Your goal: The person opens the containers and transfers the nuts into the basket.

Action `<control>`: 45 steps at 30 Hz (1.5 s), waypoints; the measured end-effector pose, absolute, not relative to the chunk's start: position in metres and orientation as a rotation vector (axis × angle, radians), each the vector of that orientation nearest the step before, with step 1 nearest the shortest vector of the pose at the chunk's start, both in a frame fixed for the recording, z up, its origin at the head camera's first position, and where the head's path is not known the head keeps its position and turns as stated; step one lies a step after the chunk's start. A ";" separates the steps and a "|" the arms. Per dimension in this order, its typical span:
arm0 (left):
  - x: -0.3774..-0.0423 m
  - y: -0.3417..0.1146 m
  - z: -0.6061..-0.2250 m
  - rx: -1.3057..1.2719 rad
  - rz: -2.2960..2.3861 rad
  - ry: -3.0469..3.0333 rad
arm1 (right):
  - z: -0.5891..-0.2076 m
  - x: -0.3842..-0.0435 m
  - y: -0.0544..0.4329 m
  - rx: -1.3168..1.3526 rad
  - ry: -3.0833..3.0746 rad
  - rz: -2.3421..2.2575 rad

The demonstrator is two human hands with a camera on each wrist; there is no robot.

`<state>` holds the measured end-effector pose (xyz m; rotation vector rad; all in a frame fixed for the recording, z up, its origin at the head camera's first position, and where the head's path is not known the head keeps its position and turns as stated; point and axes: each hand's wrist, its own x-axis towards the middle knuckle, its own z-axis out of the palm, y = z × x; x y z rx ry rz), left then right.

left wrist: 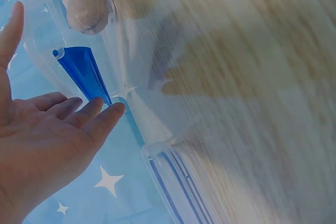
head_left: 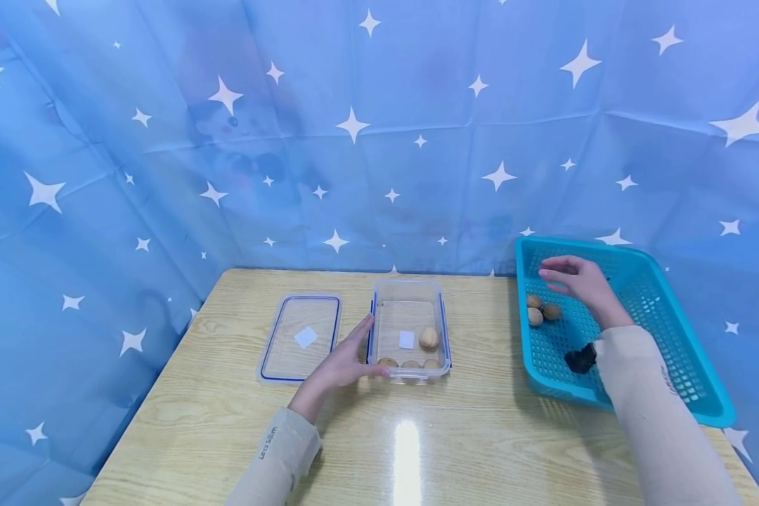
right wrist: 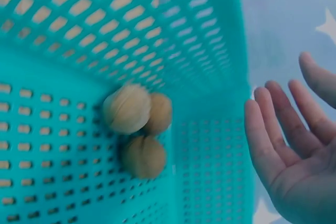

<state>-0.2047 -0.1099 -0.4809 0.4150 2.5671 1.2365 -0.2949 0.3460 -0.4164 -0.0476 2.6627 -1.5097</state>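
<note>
The right hand (head_left: 575,281) holds nothing, its fingers apart, near three round brown walnuts (head_left: 535,318) in the turquoise perforated plastic basket (head_left: 654,316), right of the clear rectangular plastic box (head_left: 405,309). The left hand (head_left: 341,362), fingers straight, touches this box; pushing hard could slide it. A loose grasp could drop a walnut. The beige left sleeve's (head_left: 278,453) dark lettering, left of the box, I cannot read surely.

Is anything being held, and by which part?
Nothing is gripped: the right hand is empty over the basket; the left hand rests against the clear container.
</note>
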 end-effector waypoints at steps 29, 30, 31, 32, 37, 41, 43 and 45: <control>-0.205 -0.110 -0.483 0.397 1.257 2.557 | -0.367 -0.268 0.260 -0.385 2.685 -1.563; -0.205 -0.110 -0.483 0.396 1.258 2.556 | -0.367 -0.266 0.257 -0.399 2.672 -1.570; -0.205 -0.110 -0.483 0.397 1.257 2.555 | -0.367 -0.266 0.253 -0.399 2.665 -1.576; -0.205 -0.110 -0.483 0.398 1.255 2.553 | -0.368 -0.265 0.250 -0.413 2.661 -1.570; -0.205 -0.110 -0.483 0.401 1.251 2.547 | -0.373 -0.262 0.232 -0.433 2.615 -1.573; -0.205 -0.109 -0.483 0.400 1.252 2.545 | -0.379 -0.260 0.220 -0.479 2.566 -1.580; -0.205 -0.109 -0.482 0.398 1.250 2.548 | -0.383 -0.260 0.214 -0.505 2.536 -1.590; -0.204 -0.109 -0.482 0.392 1.249 2.548 | -0.388 -0.259 0.208 -0.527 2.507 -1.604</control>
